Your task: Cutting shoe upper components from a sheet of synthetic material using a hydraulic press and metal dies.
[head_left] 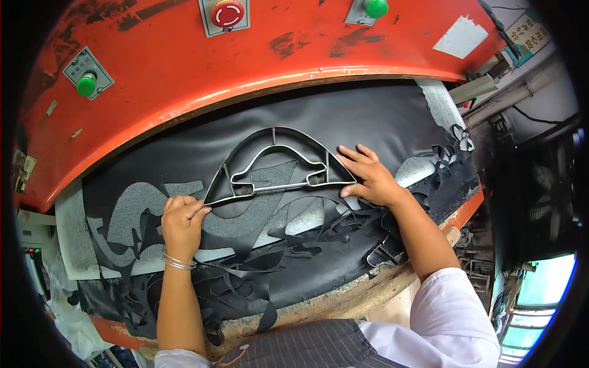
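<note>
A metal cutting die (282,186), an arched outer blade around a smaller bell-shaped inner one, lies on a black leather-like sheet (380,116). At its left corner, my left hand (182,222) pinches the metal with bent fingers. My right hand (373,179) grips the opposite corner, thumb below the tip and fingers along the sloping edge. Through the die's lower opening, part of a cut-out in the sheet shows grey fuzzy material (135,211) underneath. More curved cut-outs lie left of and below the die.
Black offcuts (239,288) are heaped along the near edge, by a wooden rail (331,306). A small metal frame (385,253) lies at the near right. Behind stands a red machine beam (165,67) with a red button (227,13) and green buttons (86,85).
</note>
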Demonstrator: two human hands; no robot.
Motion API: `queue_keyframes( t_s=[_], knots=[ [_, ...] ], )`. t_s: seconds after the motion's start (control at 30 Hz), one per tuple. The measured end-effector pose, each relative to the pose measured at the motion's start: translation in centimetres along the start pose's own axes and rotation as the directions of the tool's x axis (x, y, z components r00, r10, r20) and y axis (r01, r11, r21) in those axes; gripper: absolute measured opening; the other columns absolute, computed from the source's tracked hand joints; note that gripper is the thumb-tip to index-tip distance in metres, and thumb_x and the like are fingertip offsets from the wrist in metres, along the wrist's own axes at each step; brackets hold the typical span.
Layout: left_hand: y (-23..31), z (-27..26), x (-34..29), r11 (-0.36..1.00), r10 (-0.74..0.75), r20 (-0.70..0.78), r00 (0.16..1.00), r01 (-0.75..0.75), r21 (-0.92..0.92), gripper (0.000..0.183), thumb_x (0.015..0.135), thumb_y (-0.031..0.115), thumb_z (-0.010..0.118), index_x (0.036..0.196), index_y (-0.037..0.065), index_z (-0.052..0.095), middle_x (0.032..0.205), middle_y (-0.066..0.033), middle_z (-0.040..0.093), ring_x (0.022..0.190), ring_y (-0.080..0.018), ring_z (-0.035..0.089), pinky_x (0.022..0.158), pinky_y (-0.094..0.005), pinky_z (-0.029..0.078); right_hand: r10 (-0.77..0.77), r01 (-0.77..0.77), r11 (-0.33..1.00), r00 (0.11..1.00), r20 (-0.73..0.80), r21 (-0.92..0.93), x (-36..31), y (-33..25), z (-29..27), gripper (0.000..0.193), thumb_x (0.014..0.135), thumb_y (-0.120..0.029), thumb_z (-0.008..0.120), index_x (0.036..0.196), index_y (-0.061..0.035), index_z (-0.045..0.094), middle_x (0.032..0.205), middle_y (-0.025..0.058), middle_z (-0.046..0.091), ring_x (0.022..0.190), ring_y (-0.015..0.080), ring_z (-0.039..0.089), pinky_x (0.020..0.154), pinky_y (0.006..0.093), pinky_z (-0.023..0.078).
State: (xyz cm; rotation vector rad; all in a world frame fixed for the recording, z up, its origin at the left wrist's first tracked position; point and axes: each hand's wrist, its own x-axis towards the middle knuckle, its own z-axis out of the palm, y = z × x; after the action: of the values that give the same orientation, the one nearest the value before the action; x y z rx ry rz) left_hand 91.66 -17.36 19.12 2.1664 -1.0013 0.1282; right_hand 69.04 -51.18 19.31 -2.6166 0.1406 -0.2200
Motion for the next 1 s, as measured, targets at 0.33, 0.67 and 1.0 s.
queue_keyframes(
  t_s=[0.33,0.67,1.0],
  knots=[
    [0.3,0.3,-0.1,0.999,0.011,-0.034,0.999,-0.012,-0.041,0.015,0.067,0.005,0.076,0.081,0.004,0.073,0.073,-0.0046,0.061,0.073,-0.0218,0.054,0.069,-0.0318,0.044,-0.082,0.083,0.994,0.996,0.014,-0.069,0.0,0.2,-0.7,0.078,0.069,-0.049,0.072,0.132,-0.0067,0.052,0.134,0.0185,0.051,0.127,0.0308,0.045,0.112,0.0482,0.023],
    [4.4,-5.0,-3.5,0.999,-0.04,-0.196,0.98,0.036,-0.027,0.032,0.071,0.014,0.076,0.101,0.004,0.07,0.09,-0.0113,0.066,0.09,-0.029,0.06,0.084,-0.0361,0.047,0.061,0.041,0.981,0.858,-0.511,0.187,-2.7,-5.3,-4.6,0.082,0.072,-0.038,0.078,0.137,-0.0025,0.043,0.14,0.0167,0.045,0.133,0.0316,0.039,0.11,0.041,0.029],
    [12.8,-19.4,1.4,0.908,0.394,-0.533,0.749,-0.226,0.353,0.026,0.092,0.013,0.056,0.069,0.001,0.055,0.067,-0.0108,0.049,0.066,-0.0295,0.046,0.062,-0.0393,0.037,-0.059,-0.13,0.989,0.086,-0.995,-0.07,6.9,-14.6,-17.3,0.066,0.099,-0.042,0.039,0.145,0.0014,0.022,0.152,0.0258,0.012,0.141,0.0377,0.015,0.114,0.0476,0.014]
  ],
)
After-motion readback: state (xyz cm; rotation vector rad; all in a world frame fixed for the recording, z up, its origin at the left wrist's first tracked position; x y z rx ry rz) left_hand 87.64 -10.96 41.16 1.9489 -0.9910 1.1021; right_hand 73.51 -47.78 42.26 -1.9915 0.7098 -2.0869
